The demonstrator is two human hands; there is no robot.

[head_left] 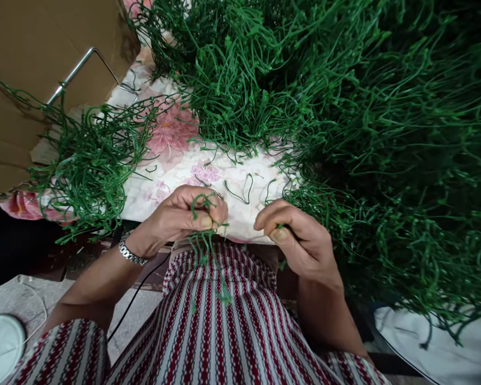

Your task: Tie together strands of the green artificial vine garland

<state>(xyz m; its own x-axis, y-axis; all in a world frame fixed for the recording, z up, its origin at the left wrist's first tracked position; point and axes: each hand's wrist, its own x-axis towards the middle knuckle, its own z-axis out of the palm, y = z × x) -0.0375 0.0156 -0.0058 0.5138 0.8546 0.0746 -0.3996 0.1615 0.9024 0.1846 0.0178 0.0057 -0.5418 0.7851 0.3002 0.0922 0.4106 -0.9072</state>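
My left hand (188, 215) is closed, thumb against fingers, on a small bunch of thin green stems (202, 246). Some of these stems curl up above the thumb, and others hang down in front of the striped garment. A short way to the right, my right hand (300, 232) is closed in a pinch. A bit of green stem (280, 227) shows at its thumb tip; the rest is mostly hidden by the fingers. The two hands are apart, over the near edge of a flowered cloth (234, 168). A loose bent stem (240, 198) lies on the cloth between them.
A big heap of green stems (244, 80) covers the back and right side. A smaller pile (88, 166) lies at left, beside a cardboard box (44, 32) and a bent metal rod (78, 67). A round white object (2, 342) is at lower left.
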